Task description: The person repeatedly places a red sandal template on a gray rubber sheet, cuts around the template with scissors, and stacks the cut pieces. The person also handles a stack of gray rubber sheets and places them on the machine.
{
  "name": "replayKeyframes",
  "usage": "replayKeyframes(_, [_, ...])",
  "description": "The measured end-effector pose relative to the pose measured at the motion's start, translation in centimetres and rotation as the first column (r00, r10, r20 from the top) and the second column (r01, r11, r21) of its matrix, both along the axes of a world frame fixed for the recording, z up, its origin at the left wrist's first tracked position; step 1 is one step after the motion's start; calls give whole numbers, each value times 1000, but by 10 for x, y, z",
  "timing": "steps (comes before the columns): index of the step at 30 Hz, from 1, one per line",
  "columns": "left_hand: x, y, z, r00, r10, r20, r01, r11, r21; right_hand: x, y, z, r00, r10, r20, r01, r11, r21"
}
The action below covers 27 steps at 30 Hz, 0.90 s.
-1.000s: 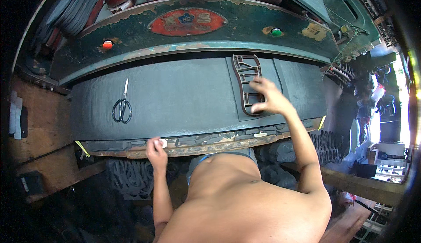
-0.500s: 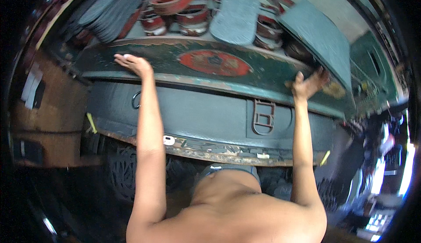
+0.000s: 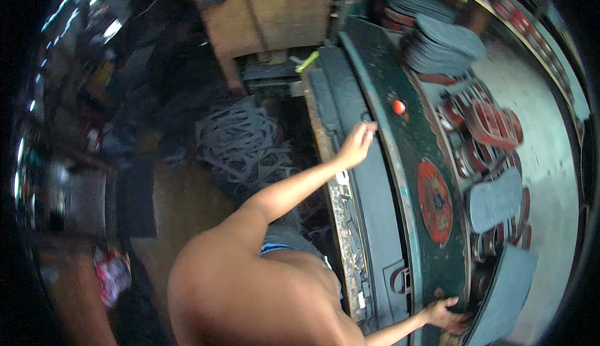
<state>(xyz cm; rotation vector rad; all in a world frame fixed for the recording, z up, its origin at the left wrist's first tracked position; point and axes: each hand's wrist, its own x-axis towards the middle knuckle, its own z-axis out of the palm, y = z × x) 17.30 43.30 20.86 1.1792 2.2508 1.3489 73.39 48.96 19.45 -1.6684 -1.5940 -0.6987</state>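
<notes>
My left hand (image 3: 356, 147) is over the long grey sheet (image 3: 377, 205), its fingers loosely extended beside a dark ring (image 3: 367, 116). Nothing shows in its grasp, though blur hides the fingertips. Toward the lower edge, my right hand (image 3: 445, 316) has its fingers spread beside a tilted blue-grey sheet (image 3: 507, 293); whether they touch it I cannot tell. A reddish-brown metal cutting die (image 3: 400, 280), rounded at its end, rests on the long sheet near my right forearm. Between the hands runs a dark green machine beam (image 3: 417, 143) with a red oval plate (image 3: 434, 202).
Behind the beam, a shelf carries a stack of grey sole-shaped pieces (image 3: 440, 49), several red dies (image 3: 494, 124) and a grey sole-shaped pad (image 3: 495, 200). Cut-out grey scrap (image 3: 244, 136) is heaped left of the bench edge (image 3: 340, 233). A wooden panel (image 3: 272, 15) stands at the far end.
The view has swung round, so the machine now runs up and down the picture. My left hand has come off the beam to the grey sheet near the ring. My right hand stays beside the tilted sheet.
</notes>
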Motion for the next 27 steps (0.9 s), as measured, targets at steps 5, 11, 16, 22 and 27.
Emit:
replayKeyframes(5, [60, -154, 15, 972, -188, -139, 169, 976, -134, -46, -17, 61, 977, 80, -197, -71, 996, 56])
replayKeyframes(11, [68, -135, -15, 867, -222, -447, 229, 973, -38, -50, 5, 84, 990, 99, -99, -78, 978, 196])
replayKeyframes(16, [63, -137, -24, 838, -244, -488, 247, 967, -60, -30, 13, 78, 997, 81, 9, -81, 952, 297])
replayKeyframes(22, [60, -133, -24, 834, -221, -505, 270, 963, 24, -21, 18, 76, 993, 113, 44, -122, 925, 361])
replayKeyframes(27, [54, -134, -27, 811, -264, -522, 314, 949, 8, -22, 9, 95, 974, 87, -208, -12, 942, 334])
